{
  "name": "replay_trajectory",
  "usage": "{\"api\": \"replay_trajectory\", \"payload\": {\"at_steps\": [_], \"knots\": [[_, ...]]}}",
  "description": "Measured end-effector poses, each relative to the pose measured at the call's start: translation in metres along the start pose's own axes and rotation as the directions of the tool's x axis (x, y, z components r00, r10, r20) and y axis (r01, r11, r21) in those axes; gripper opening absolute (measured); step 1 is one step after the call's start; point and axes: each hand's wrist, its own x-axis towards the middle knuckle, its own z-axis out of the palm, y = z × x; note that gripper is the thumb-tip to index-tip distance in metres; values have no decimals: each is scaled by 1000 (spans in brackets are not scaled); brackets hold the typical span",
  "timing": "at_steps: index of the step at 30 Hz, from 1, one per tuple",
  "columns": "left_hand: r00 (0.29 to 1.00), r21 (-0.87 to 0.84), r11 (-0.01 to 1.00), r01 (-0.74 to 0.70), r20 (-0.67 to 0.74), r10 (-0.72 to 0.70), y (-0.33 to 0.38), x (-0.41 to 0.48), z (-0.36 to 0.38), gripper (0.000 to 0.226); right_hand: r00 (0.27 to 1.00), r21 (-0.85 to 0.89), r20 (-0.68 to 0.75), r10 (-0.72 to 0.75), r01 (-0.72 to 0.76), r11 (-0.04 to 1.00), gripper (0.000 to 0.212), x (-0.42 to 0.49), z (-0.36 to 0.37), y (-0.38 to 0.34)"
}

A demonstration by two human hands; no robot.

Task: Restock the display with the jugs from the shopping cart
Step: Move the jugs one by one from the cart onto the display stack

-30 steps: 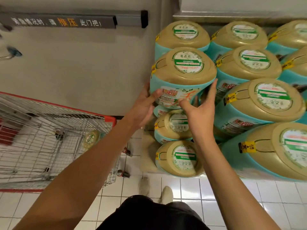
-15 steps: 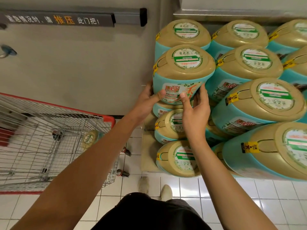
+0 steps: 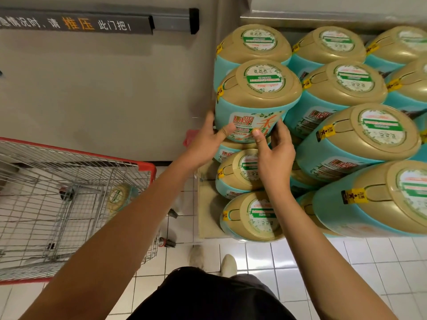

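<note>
Directions are read from the person's stance.

- The cart point(image 3: 147, 165) stands on the floor point(image 3: 300, 262) at 9 o'clock. A second jug point(image 3: 120, 197) lies inside it, at the end nearest the stack.
- The stack point(image 3: 358, 139) of jugs fills 1 to 3 o'clock in several tiers.
- The jug point(image 3: 256, 98) sits at 12 o'clock on the stack's left column, above three lower jugs and in front of another.
- The left hand point(image 3: 208, 139) grips its lower left side and the right hand point(image 3: 275, 153) its lower right side.
- The door point(image 3: 92, 88) stands behind the cart at 11 o'clock, with a bar point(image 3: 92, 21) across it.
</note>
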Motion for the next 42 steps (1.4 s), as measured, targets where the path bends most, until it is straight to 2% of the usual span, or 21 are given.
{"api": "replay_trajectory", "payload": {"at_steps": [4,7,10,12,13,15,20,25,30,35,42], "knots": [[999,-11,999,31,41,-31,1,-2,-4,73,1000,-55,-14,15,-16,998,55,-4,-1,-3],[997,5,999,46,-56,-45,-6,-10,-3,75,994,-13,-51,95,-96,995,55,-13,-3,-2],[982,97,985,143,-133,-130,-17,-26,0,45,974,18,-104,199,-198,980,42,-32,-13,-1],[982,77,983,169,-101,-161,-26,-40,2,12,966,47,-129,223,-219,975,32,-50,-23,1],[985,72,985,159,-81,-153,-28,-49,2,5,966,53,-136,222,-216,975,28,-59,-28,0],[990,64,989,137,-45,-134,-32,-67,3,14,966,58,-145,213,-206,977,22,-79,-41,-1],[996,54,995,88,29,-90,-36,-116,2,15,974,82,-122,193,-184,980,15,-137,-69,-15],[986,80,994,71,145,-82,-48,-172,-4,27,974,93,-137,181,-170,981,12,-199,-79,-30],[987,80,994,81,131,-91,-57,-235,-12,27,973,112,-128,191,-177,978,15,-271,-77,-37],[993,39,997,70,89,-73,-63,-327,-37,30,968,97,-57,246,-240,966,16,-353,-64,-35],[983,26,986,163,-87,-160,-99,-453,-129,23,949,42,217,227,-242,969,14,-439,2,-52]]}}
